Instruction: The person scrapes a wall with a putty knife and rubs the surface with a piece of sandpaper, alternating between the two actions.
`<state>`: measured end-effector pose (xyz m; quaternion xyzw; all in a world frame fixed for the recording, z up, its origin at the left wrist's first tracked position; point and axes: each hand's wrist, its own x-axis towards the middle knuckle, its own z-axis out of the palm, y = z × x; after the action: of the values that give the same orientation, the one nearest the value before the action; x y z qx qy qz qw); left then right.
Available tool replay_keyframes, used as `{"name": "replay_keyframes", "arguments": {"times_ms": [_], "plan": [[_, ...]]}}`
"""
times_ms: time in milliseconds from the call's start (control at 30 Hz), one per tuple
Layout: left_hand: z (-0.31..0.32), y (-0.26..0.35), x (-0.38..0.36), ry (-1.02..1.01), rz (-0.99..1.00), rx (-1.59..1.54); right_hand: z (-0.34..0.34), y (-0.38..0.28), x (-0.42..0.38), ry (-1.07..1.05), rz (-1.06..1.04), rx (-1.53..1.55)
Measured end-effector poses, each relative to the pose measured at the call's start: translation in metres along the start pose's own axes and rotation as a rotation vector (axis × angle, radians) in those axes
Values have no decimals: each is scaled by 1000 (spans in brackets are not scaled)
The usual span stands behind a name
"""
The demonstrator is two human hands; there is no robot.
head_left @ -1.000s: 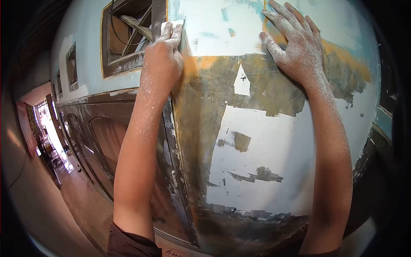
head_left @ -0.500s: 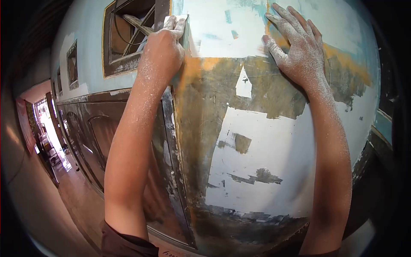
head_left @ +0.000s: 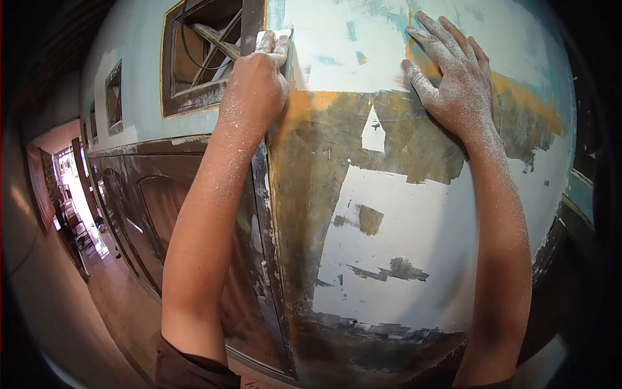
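My left hand (head_left: 259, 81) is at the upper middle, its fingers closed on a thin whitish pad (head_left: 281, 37) that lies against the wall edge beside the window frame. Most of the pad is hidden under the fingers. White dust covers my fingers and forearm. My right hand (head_left: 457, 84), also dusty, rests with spread fingers on the patchy wall (head_left: 427, 236), to the right of the left hand. The wall is white and pale blue above, with an orange band and brown, bare-looking areas and white patches below.
A dark-framed window (head_left: 167, 71) with crossed slats is left of my left hand. Below it runs a dark panelled wooden surface (head_left: 159, 201). A passage with a shiny floor (head_left: 120, 285) leads to a bright doorway at the far left.
The wall and window appear shifted slightly right and down. My left hand with the pad sits a little lower and further right in view; my right hand stays spread on the wall.
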<state>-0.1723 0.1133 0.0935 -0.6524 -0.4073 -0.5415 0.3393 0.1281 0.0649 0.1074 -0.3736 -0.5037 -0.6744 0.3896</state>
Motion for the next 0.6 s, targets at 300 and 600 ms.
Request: {"name": "replay_keyframes", "arguments": {"times_ms": [300,600], "plan": [[5,-9,6,153,155,-27,-1,-1,0,4,4,9],[10,-10,7,212,226,-52,-2,0,0,-10,9,-11]]}}
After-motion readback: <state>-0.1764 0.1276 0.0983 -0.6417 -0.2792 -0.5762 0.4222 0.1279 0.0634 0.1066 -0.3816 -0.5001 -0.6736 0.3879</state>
